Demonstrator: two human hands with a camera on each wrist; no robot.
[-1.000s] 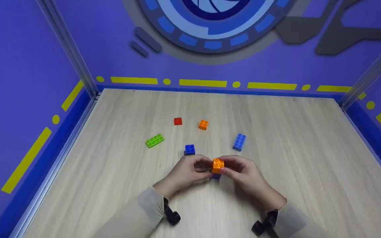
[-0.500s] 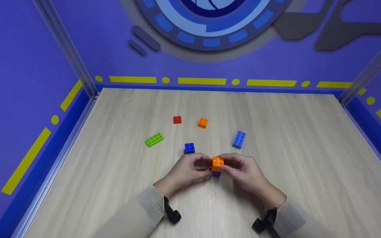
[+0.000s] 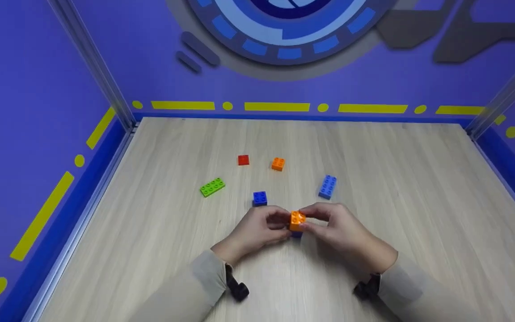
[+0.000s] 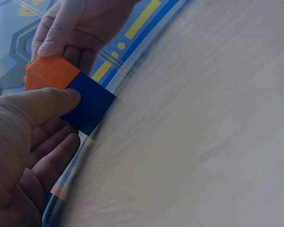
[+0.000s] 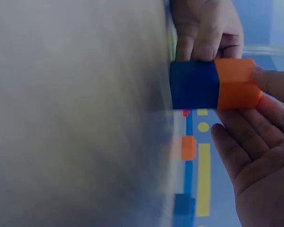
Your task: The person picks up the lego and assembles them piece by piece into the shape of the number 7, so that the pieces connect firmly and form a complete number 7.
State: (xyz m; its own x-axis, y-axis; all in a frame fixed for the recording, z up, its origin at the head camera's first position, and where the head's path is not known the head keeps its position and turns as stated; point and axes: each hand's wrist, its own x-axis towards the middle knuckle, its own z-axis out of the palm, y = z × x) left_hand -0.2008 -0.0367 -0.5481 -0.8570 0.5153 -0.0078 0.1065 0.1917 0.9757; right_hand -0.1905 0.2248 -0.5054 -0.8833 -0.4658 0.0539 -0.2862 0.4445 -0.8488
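Note:
An orange toy brick [image 3: 297, 219] sits on top of a dark blue toy brick [image 3: 296, 234], making a small stack on the table in front of the person. From the left, the left hand [image 3: 255, 230] pinches the stack; in the left wrist view its thumb lies across the seam, mostly on the blue brick [image 4: 92, 106]. The right hand [image 3: 342, 228] pinches the upper orange brick [image 5: 237, 85] between thumb and fingers from the right. In both wrist views the two bricks stand flush, face against face. The fingers behind the stack are partly hidden.
Beyond the hands lie a second dark blue brick [image 3: 259, 198], a green brick [image 3: 213, 187], a flat red piece [image 3: 243, 160], another orange brick [image 3: 278, 164] and a lighter blue brick [image 3: 327, 187]. Blue-purple walls [image 3: 150, 80] border the wooden table [image 3: 186, 147].
The right wrist has shifted slightly outward to the right, its fingertips staying at the orange brick. The left hand keeps its hold, and the head view has shifted a little.

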